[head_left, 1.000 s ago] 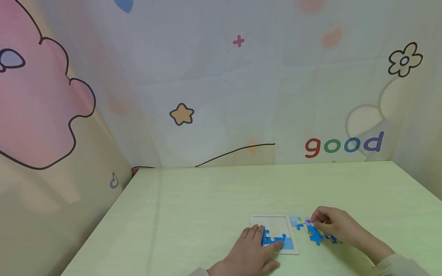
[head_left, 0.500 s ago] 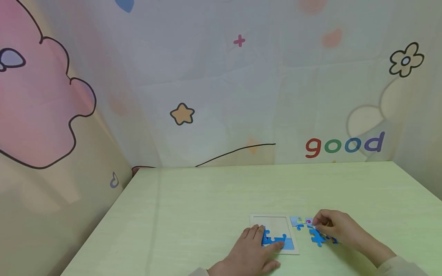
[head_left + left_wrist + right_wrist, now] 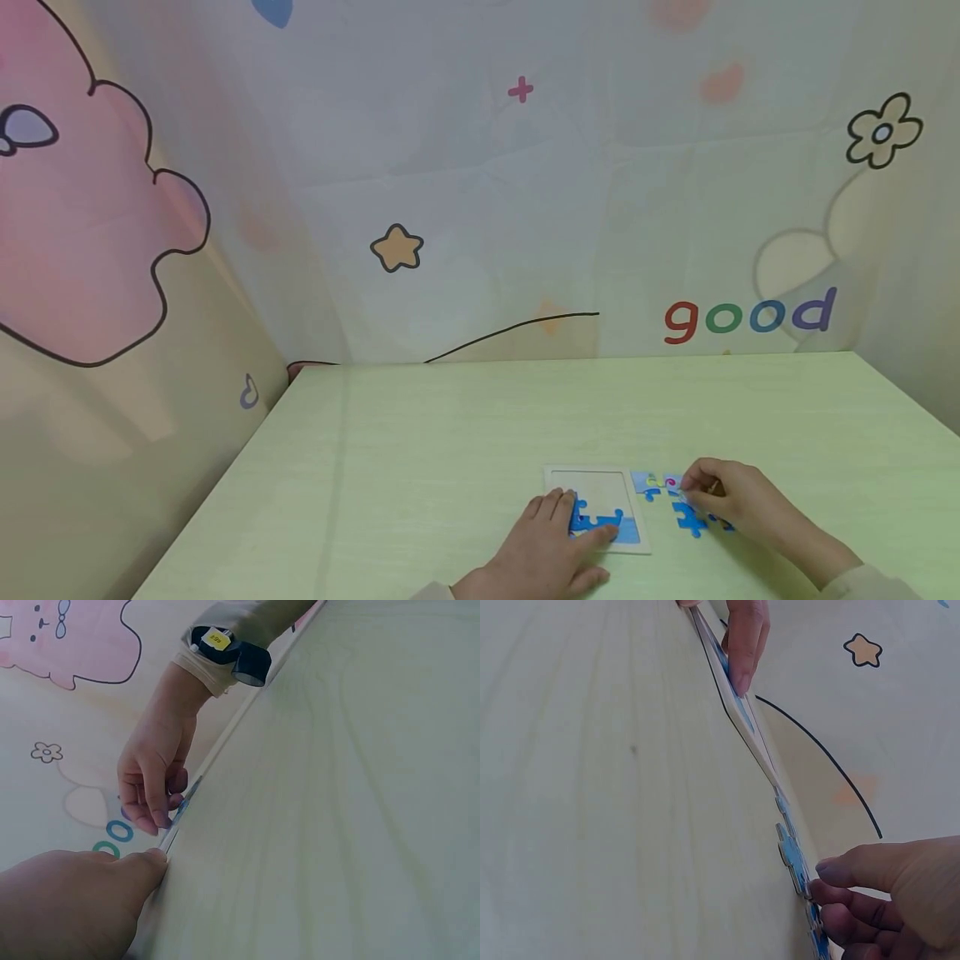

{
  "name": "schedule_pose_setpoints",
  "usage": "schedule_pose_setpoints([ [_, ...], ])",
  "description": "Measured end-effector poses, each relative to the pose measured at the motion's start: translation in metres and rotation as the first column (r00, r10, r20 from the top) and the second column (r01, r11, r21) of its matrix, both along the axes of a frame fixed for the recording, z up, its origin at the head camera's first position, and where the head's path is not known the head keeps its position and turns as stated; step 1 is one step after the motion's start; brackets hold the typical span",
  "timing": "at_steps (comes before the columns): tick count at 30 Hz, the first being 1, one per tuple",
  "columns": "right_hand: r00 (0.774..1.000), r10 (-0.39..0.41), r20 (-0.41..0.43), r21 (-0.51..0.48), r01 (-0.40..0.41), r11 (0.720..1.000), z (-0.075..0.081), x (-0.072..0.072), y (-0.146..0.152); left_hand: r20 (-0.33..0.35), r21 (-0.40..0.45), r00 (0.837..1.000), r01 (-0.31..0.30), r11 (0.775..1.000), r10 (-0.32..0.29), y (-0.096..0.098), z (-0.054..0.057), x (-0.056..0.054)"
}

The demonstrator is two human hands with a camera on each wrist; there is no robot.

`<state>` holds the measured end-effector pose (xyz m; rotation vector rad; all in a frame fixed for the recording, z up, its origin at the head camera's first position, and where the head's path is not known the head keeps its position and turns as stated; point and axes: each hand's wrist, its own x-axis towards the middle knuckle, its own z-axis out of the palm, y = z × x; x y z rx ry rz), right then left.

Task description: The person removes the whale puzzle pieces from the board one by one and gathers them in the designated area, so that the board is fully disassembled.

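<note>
A person's L hand [image 3: 536, 546] lies across a square puzzle tray [image 3: 592, 490] w/ off-white border, near edge of a pale-green worktop [image 3: 420, 467], R of centre; its fingers are stretched & spread, one reaching over the blue pcs [image 3: 595, 522] set in the lower part. Those run bright blue above & paler blue at lower R, w/ rounded knobs & notches along the upper edge; the tray's upper part shows bare cream base. Just beside the tray, to its R, loose pcs lie in a cluster: light-blue pcs [image 3: 643, 480] w/ yellow & pink marks, plus a vivid-blue pc [image 3: 690, 519] w/ knobs, its pale edge visible in the R wrist view. The R hand [image 3: 738, 497] is over this cluster, fingers bent & narrow, tips at the pcs; can't tell if they pinch one. Other loose pcs are part-hidden under it. Behind: a printed backdrop [image 3: 465, 167] w/ orange star [image 3: 397, 248] & multicolour "good" lettering [image 3: 750, 317].
</note>
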<state>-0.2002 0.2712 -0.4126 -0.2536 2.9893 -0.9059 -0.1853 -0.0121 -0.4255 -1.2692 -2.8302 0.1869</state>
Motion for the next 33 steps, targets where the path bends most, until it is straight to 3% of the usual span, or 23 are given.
schedule_pose_setpoints([
  [13,1.0,-0.005,-0.025,-0.008,0.005,1.0,0.002,0.003,0.001,-0.021,-0.031,1.0,0.006,0.999,-0.007,0.005,0.004,-0.001],
  [23,1.0,-0.027,-0.014,-0.014,0.027,1.0,0.011,0.0,-0.004,-0.008,-0.095,1.0,-0.025,0.995,0.024,0.009,0.007,-0.001],
  [26,0.999,-0.018,-0.033,-0.026,0.017,1.0,0.015,0.0,-0.009,-0.003,-0.093,1.0,-0.026,0.995,0.026,0.008,0.007,-0.001],
  [33,0.993,0.046,-0.107,-0.063,-0.053,0.997,0.022,-0.001,-0.019,-0.071,-0.094,0.997,0.002,0.996,-0.009,0.005,0.008,0.002],
])
